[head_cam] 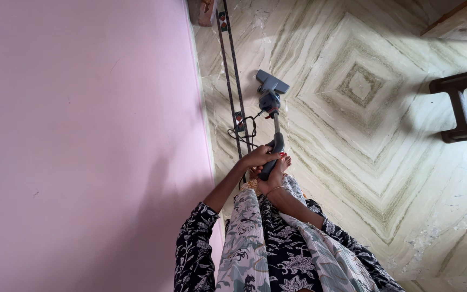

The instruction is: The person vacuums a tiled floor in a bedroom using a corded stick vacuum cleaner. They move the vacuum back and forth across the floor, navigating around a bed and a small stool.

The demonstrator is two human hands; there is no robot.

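We had both hands closed around the grey handle of the stick vacuum (273,130): our left hand (259,157) wrapped over the upper part of the grip, our right hand (272,176) clasped just beneath it, nearer our body, the two touching each other. From that grip the vacuum's long axis ran straight away from us, its thin tube leading out to the floor head (271,82), which lay flat on the floor well ahead of our hands and close to the wall. A dark cord (244,130) looped beside the tube, near the patterned border strip (232,81). The marble floor (374,151) was pale with greenish veins in nested diamonds. The pink wall (82,135) filled our left side, and a dark wooden stool (463,105) stood far off to the right.
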